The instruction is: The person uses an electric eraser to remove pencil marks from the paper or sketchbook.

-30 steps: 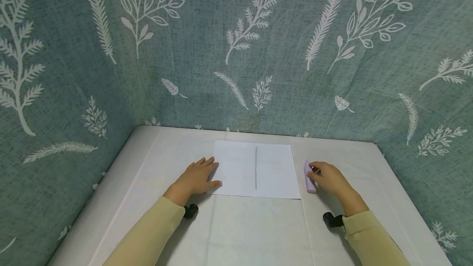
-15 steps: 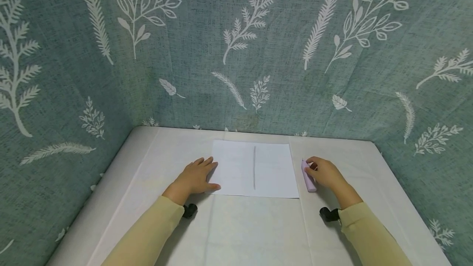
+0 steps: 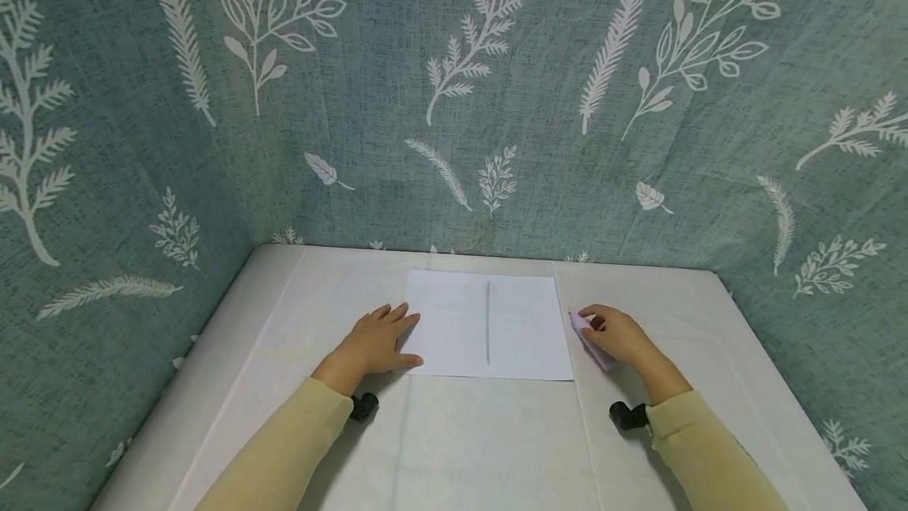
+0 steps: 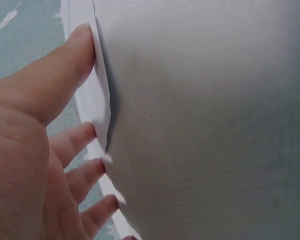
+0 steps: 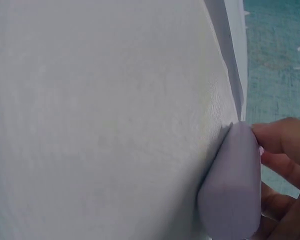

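Observation:
A white sheet of paper (image 3: 450, 333) lies flat on the table, with a straight grey line (image 3: 488, 322) right of its middle. My left hand (image 3: 372, 339) rests on the sheet's left edge with fingers spread, and in the left wrist view the paper (image 4: 101, 95) lifts slightly there. Just beyond the right edge, my right hand (image 3: 620, 335) pinches a lilac tapered stick-like object (image 3: 587, 339) between thumb and fingers. It lies slanted, low at the table. The right wrist view shows its thick rounded end (image 5: 230, 205); its exact kind I cannot tell.
A white cloth covers the table (image 3: 489, 448). Green leaf-patterned fabric (image 3: 397, 101) hangs behind and at both sides. Black wrist-worn pieces (image 3: 365, 407) sit by each sleeve cuff.
The lilac object has turned from nearly upright in view to a leftward slant, its far end shifting toward the paper, with my right hand moving slightly left. My left hand has stayed on the paper.

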`<control>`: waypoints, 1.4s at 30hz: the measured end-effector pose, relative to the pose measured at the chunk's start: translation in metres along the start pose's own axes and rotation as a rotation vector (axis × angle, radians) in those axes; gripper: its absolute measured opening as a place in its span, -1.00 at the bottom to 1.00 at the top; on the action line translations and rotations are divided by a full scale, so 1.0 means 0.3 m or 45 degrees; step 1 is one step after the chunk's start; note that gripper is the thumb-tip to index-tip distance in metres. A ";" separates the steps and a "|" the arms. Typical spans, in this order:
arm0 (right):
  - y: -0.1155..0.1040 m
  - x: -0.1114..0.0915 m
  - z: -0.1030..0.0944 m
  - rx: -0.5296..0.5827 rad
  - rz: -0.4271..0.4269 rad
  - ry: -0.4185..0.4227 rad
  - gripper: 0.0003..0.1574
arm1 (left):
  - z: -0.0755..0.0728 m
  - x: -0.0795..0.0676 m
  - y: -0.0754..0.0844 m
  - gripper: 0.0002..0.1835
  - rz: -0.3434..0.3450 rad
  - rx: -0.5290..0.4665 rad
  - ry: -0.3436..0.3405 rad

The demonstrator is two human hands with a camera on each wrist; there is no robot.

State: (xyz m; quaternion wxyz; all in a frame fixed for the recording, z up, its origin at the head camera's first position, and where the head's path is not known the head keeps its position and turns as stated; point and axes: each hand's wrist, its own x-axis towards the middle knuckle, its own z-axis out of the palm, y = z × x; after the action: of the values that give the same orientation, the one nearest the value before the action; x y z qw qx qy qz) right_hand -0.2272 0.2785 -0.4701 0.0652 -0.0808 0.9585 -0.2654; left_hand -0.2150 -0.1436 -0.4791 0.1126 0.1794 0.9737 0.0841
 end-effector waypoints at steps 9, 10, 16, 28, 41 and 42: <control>0.011 -0.004 0.028 0.035 -0.044 -0.065 -0.61 | -0.007 -0.028 0.010 -0.08 -0.007 -0.021 -0.030; 0.012 -0.005 0.030 0.037 -0.043 -0.063 -0.61 | -0.007 -0.028 0.011 -0.08 -0.006 -0.019 -0.032; 0.014 -0.013 0.027 0.031 -0.073 -0.033 -0.63 | -0.016 -0.023 0.015 -0.08 -0.006 -0.019 -0.031; -0.013 -0.053 0.007 0.127 -0.040 0.027 -0.63 | -0.012 -0.016 0.014 -0.07 -0.011 -0.009 -0.048; -0.069 -0.087 0.035 0.474 0.062 -0.016 -0.62 | -0.001 -0.004 0.010 -0.06 -0.026 0.005 -0.057; -0.073 -0.087 0.038 0.492 0.057 -0.017 -0.61 | -0.002 -0.005 0.010 -0.06 -0.026 -0.001 -0.057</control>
State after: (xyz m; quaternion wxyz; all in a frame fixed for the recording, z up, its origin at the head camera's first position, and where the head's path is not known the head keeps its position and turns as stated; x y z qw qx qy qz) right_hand -0.1970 0.2593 -0.4663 0.0917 -0.0472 0.8909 -0.4424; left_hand -0.2129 -0.1413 -0.4777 0.1352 0.1712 0.9727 0.0792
